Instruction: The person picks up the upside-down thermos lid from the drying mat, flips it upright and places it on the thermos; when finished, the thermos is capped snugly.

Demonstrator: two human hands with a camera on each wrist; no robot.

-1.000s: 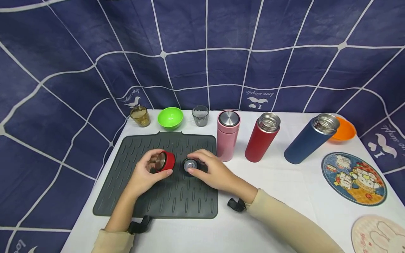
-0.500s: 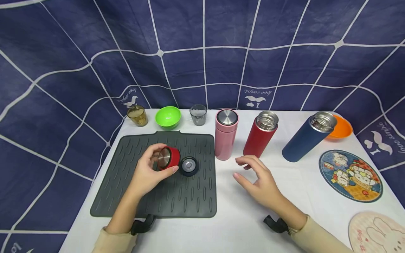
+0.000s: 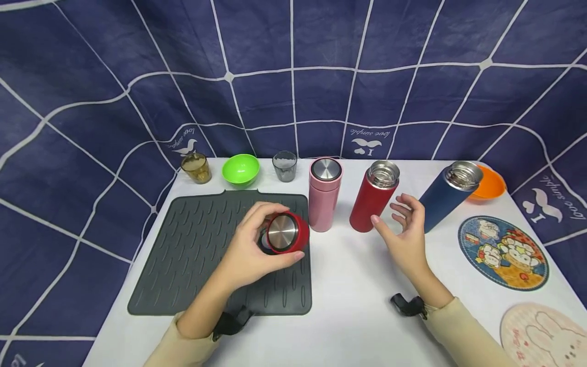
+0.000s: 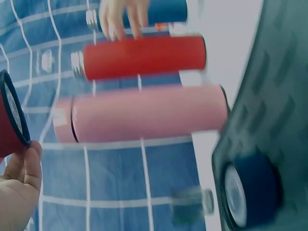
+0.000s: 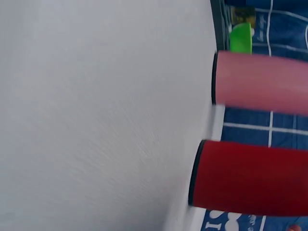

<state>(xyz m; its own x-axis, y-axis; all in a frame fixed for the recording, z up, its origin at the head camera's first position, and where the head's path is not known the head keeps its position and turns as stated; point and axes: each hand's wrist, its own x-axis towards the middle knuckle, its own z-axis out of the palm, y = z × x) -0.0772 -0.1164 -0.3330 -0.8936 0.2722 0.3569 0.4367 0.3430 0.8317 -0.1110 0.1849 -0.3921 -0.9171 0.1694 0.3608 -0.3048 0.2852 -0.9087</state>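
Observation:
My left hand point(image 3: 249, 261) grips a red flask lid point(image 3: 301, 232) with a steel top, above the right part of the dark grey ribbed mat point(image 3: 197, 250). On the mat below lies a dark blue lid point(image 4: 257, 190), mostly hidden in the head view. A red flask point(image 3: 367, 204) stands lidless with its steel mouth showing. Close to its right side is my right hand point(image 3: 409, 247), fingers loosely bent and thumb apart; whether it touches the flask I cannot tell. Behind this hand stands a lidless blue flask point(image 3: 442, 199).
Left of the red flask stands a lidded pink flask point(image 3: 322, 206). Along the back are an amber cup point(image 3: 197, 168), a green bowl point(image 3: 241, 171), a grey cup point(image 3: 285, 167) and an orange bowl point(image 3: 490, 184). Two round mats, one colourful point(image 3: 504, 255) and one pink point(image 3: 545, 334), lie right.
My right hand has let go of the dark blue lid on the mat and moved right to the red flask. My left hand has carried the red lid rightward, its steel top turning upward.

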